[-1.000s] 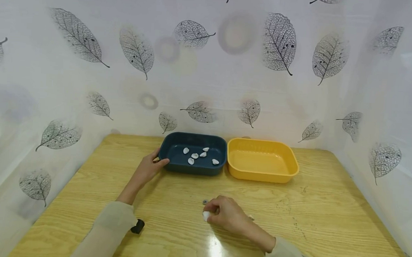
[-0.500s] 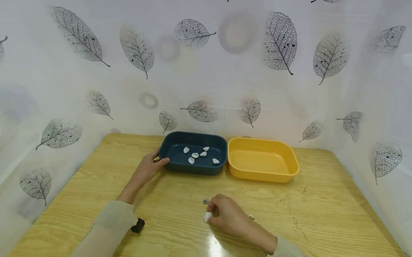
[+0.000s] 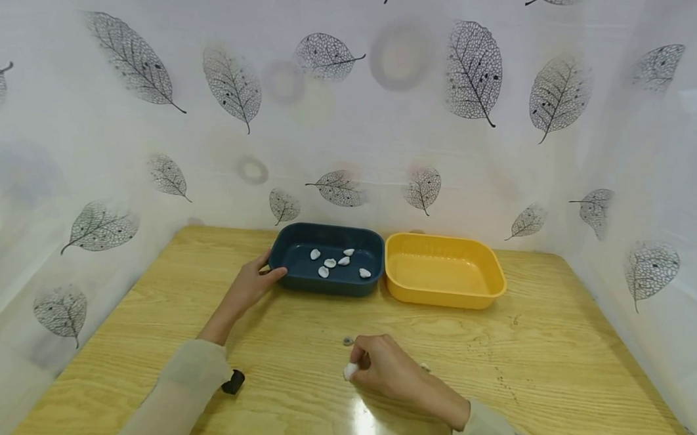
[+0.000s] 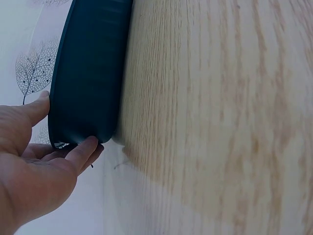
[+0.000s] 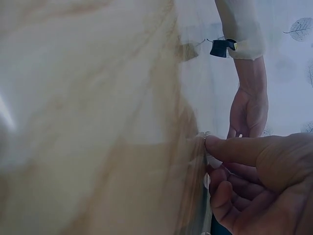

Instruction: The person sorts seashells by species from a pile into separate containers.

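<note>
In the head view my right hand point(image 3: 388, 369) pinches a white seashell point(image 3: 349, 372) between thumb and fingertips, low over the table. The right wrist view shows the shell partly covered by the thumb of my right hand point(image 5: 264, 171). My left hand point(image 3: 250, 284) holds the left end of a dark blue tray point(image 3: 327, 287). In the left wrist view, the thumb of my left hand point(image 4: 41, 171) lies on the tray's rim and its fingers bend against the end wall. Several white shells point(image 3: 329, 264) lie spread inside this tray.
Right beside the blue tray stands a yellow tray point(image 3: 445, 298). A small grey ring-shaped piece point(image 3: 348, 341) lies on the wooden table point(image 3: 292, 385) just beyond my right hand. Behind that hand a small pale piece point(image 3: 425, 367) shows. A leaf-patterned curtain point(image 3: 354, 113) surrounds the table.
My right hand has shifted very slightly toward me with the shell, which has turned a little in the fingers. The left hand and both trays stay in place.
</note>
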The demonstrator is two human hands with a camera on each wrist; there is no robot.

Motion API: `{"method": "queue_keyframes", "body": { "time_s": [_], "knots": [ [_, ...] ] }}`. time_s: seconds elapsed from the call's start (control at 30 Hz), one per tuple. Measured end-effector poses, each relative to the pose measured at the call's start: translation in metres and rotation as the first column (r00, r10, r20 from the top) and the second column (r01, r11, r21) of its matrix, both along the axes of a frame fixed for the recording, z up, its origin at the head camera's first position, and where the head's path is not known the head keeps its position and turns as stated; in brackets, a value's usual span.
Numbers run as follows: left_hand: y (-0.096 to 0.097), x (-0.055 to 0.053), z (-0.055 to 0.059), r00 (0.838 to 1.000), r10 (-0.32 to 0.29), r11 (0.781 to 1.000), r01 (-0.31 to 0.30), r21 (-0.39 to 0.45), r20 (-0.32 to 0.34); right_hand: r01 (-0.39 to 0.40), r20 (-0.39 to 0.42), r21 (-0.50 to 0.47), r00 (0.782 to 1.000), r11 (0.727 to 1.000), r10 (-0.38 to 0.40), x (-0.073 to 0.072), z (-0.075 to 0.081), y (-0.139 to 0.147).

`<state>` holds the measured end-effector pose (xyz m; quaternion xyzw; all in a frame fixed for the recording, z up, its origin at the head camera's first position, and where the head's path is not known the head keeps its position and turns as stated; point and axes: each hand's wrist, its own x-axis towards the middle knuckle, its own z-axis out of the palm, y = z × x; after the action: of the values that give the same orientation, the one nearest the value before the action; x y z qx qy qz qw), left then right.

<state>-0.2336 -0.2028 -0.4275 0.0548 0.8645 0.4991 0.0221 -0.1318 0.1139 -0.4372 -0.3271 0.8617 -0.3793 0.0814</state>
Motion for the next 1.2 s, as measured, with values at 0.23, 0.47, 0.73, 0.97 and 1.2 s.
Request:
{"method": "queue_keyframes", "body": {
  "time_s": [0.23, 0.47, 0.73, 0.97, 1.2],
  "knots": [
    [-0.001, 0.0, -0.001, 1.0, -0.002, 1.0, 0.002, -0.002, -0.002, -0.031, 0.004, -0.011, 1.0, 0.999, 0.031, -0.001, -0.001, -0.001],
    [-0.001, -0.001, -0.001, 1.0, 0.004, 1.0, -0.004, -0.008, -0.002, -0.044, 0.105, -0.032, 0.993, 0.999, 0.047, -0.002, -0.001, 0.001],
    [0.0, 0.0, 0.0, 1.0, 0.001, 1.0, -0.001, 0.004, 0.007, -0.006, 0.311, -0.102, 0.95, 0.995, 0.038, -0.008, 0.004, 0.007],
    [0.0, 0.0, 0.001, 1.0, 0.002, 1.0, -0.002, 0.007, 0.011, 0.042, 0.432, -0.188, 0.901, 0.981, 0.044, -0.023, 0.018, 0.014],
    [0.0, 0.0, 0.001, 1.0, 0.01, 1.0, -0.01, 0.0, 0.023, 0.148, 0.494, -0.293, 0.869, 0.944, 0.017, -0.044, 0.034, 0.022]
  ]
}}
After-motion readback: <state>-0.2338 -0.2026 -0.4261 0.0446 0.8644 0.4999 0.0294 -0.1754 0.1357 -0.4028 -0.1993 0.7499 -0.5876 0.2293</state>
